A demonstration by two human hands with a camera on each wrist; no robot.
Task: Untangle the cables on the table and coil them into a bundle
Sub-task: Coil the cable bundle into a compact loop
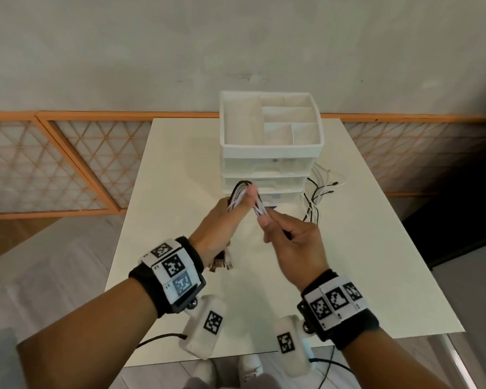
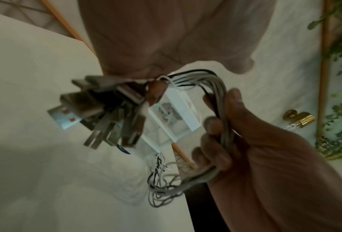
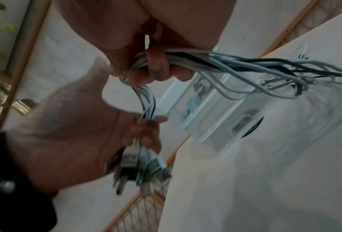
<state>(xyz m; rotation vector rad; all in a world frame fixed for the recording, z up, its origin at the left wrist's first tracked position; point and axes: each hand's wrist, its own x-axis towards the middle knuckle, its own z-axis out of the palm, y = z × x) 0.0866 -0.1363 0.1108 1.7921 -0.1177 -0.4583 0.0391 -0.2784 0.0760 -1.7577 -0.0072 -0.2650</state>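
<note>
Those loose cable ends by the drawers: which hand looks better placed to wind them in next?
Probably the right hand: it grips the cables on the side where the loose ends trail, while the left hand anchors the plug ends.

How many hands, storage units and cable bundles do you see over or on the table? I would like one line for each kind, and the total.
Hands: 2, left hand and right hand, both gripping the bundle
Drawer organizer: 1
Cable bundle: 1; the single cables in it are too tangled to count
Total: 4
</note>
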